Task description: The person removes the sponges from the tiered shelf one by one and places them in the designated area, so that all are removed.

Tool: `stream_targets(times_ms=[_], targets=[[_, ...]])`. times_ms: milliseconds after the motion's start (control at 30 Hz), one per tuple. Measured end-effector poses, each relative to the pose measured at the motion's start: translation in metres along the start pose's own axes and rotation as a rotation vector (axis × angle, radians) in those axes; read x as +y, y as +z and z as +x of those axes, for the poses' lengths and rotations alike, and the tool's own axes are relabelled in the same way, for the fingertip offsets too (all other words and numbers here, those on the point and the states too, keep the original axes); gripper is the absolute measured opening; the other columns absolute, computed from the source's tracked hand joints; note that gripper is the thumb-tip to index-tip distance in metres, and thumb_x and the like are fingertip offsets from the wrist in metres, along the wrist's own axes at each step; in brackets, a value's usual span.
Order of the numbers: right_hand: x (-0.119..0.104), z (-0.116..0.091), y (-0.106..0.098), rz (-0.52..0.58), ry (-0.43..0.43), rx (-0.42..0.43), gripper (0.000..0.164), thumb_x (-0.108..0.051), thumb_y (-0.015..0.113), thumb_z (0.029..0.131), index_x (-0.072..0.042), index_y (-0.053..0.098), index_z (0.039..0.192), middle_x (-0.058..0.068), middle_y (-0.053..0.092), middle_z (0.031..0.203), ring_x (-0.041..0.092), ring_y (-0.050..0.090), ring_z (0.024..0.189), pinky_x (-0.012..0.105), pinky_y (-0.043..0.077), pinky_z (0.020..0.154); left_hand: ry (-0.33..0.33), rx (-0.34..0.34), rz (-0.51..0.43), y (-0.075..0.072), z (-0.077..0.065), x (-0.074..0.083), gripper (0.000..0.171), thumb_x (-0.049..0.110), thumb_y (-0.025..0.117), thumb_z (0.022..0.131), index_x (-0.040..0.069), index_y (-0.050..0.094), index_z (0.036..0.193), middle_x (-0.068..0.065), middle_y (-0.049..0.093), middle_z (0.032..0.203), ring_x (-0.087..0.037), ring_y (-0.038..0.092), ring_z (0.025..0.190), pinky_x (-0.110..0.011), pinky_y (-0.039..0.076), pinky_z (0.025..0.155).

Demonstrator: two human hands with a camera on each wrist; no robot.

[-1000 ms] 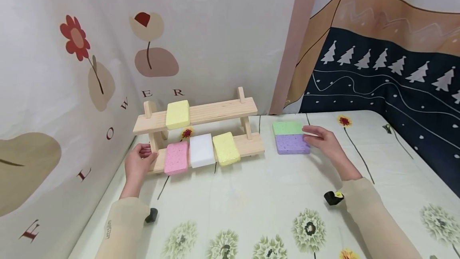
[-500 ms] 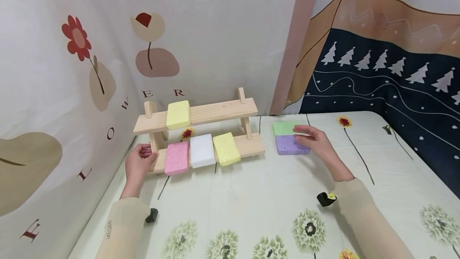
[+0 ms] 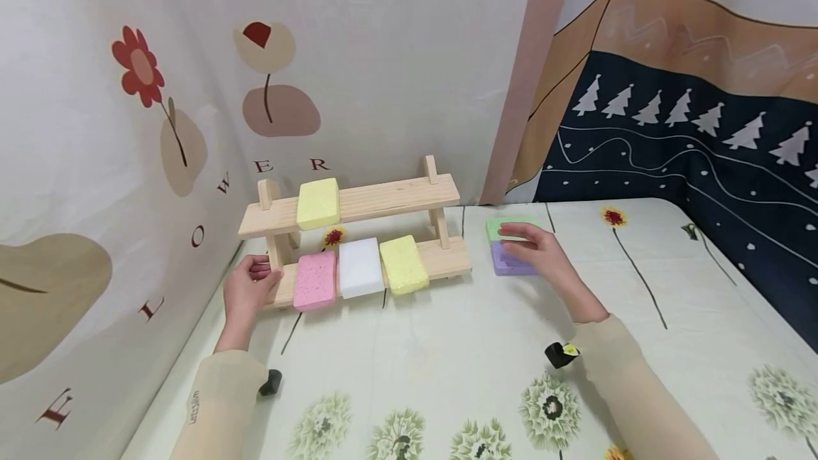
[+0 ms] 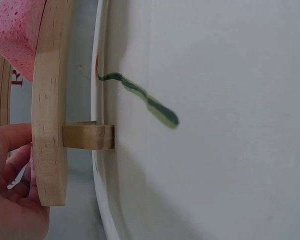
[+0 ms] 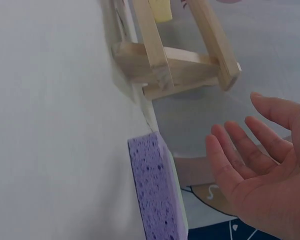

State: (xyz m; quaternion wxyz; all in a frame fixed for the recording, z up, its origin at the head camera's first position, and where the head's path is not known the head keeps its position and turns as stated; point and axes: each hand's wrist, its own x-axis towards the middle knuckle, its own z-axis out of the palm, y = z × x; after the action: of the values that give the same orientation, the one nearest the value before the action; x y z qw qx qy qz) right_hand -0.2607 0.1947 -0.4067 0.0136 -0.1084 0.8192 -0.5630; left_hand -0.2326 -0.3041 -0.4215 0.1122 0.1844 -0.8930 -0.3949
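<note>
A two-tier wooden rack (image 3: 399, 196) stands at the back, its lower left end held by my left hand (image 3: 246, 289). In the left wrist view, the fingers of that hand meet the lower board (image 4: 49, 110). Pink (image 3: 315, 281), white (image 3: 361, 268) and yellow (image 3: 404, 265) sponges lie side by side on the lower tier; another yellow sponge (image 3: 318, 204) is on the upper tier. To the right, a purple sponge (image 3: 507, 264) lies in front of a green sponge (image 3: 492, 228). My right hand (image 3: 543, 254) hovers over this pair, fingers parted and holding nothing, partly covering both.
A flower-printed cloth (image 3: 409, 368) covers the table. Fabric curtains rise right behind the rack and along the left side. Small dark pieces (image 3: 561, 355) sit by both sleeves, worn at the wrists.
My right hand has moved left, from the right edge of the purple and green sponges to over them. My left hand stays at the rack, and the sponges have not moved.
</note>
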Motion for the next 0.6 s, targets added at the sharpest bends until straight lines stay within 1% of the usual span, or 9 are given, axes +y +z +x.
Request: stream_targets(times_ms=[67,200,367,467,533,600], targets=[[0.0,0.002,0.005,0.005,-0.02,-0.001,0.047,-0.018,0.061,0.1,-0.003,0.05,0.143,0.021,0.056,0.142,0.001,0.065,0.11,0.006,0.043,0.092,-0.007,-0.003,-0.001,0.0,0.0,0.0,0.039,0.012,0.063,0.096,-0.001,0.052,0.131,-0.025,0.059,0.126,-0.038,0.057,0.115,-0.048,0.048,0.097],[-0.003,0.006,0.013,0.022,-0.062,-0.008,0.045,-0.015,0.061,0.099,-0.001,0.051,0.142,0.023,0.057,0.14,0.007,0.067,0.112,0.008,0.045,0.091,-0.018,-0.008,-0.007,0.0,0.0,0.001,0.039,0.012,0.063,0.097,-0.001,0.052,0.132,-0.025,0.058,0.126,-0.038,0.056,0.116,-0.048,0.048,0.097],[-0.009,0.009,0.024,0.079,-0.081,-0.031,0.046,-0.011,0.061,0.099,0.003,0.05,0.141,0.027,0.057,0.139,0.009,0.068,0.109,0.012,0.051,0.089,-0.014,-0.009,-0.008,0.0,-0.001,0.001,0.039,0.012,0.063,0.097,-0.001,0.052,0.132,-0.025,0.058,0.126,-0.038,0.056,0.116,-0.048,0.048,0.097],[-0.014,0.011,0.031,0.105,-0.08,-0.042,0.046,-0.009,0.061,0.098,0.004,0.049,0.141,0.027,0.056,0.139,0.021,0.068,0.114,0.013,0.052,0.09,-0.008,-0.006,-0.005,0.0,-0.001,0.002,0.038,0.012,0.063,0.097,-0.001,0.052,0.131,-0.025,0.058,0.126,-0.038,0.057,0.115,-0.048,0.048,0.096],[-0.018,0.012,0.037,0.11,-0.08,-0.048,0.046,-0.009,0.06,0.098,0.004,0.049,0.141,0.027,0.056,0.139,0.031,0.065,0.119,0.014,0.052,0.09,-0.003,-0.003,-0.004,0.0,-0.001,0.001,0.038,0.012,0.063,0.097,-0.001,0.053,0.131,-0.025,0.059,0.125,-0.038,0.057,0.115,-0.047,0.049,0.096],[-0.023,0.012,0.042,0.108,-0.078,-0.048,0.045,-0.009,0.061,0.098,0.003,0.05,0.14,0.025,0.057,0.139,0.037,0.061,0.122,0.014,0.051,0.091,0.0,-0.001,-0.003,0.0,-0.001,0.001,0.038,0.012,0.063,0.096,-0.001,0.053,0.131,-0.025,0.059,0.125,-0.038,0.057,0.114,-0.047,0.049,0.095]])
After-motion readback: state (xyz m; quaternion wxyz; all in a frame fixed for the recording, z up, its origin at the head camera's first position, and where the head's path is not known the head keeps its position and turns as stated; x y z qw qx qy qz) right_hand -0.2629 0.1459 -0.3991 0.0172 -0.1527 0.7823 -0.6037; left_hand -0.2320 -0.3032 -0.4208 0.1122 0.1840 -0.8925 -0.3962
